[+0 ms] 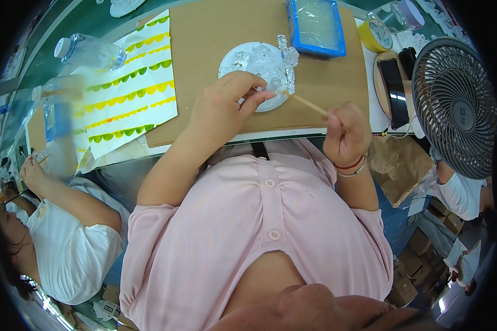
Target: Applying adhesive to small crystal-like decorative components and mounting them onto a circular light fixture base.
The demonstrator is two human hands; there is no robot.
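Observation:
My right hand (346, 133) is closed around the end of a thin wooden stick (309, 105). The stick's pale tip points left, over the edge of a round white plate (225, 73). Above that plate my left hand (221, 107) has its thumb and index finger drawn together. Whatever they pinch is too small and clear to make out. Several clear, glassy pieces (262, 54) lie on the plate. A longer clear piece with bumps (288, 60) rests across its right rim. The plate sits on a brown cardboard sheet (199, 38).
Behind the plate stands a blue-edged box (317, 27). To the right are yellow tape (375, 36), a phone (393, 91) and a black fan (461, 107). Patterned paper (132, 83) and a clear bottle (94, 52) lie left. A co-worker (74, 243) sits at left.

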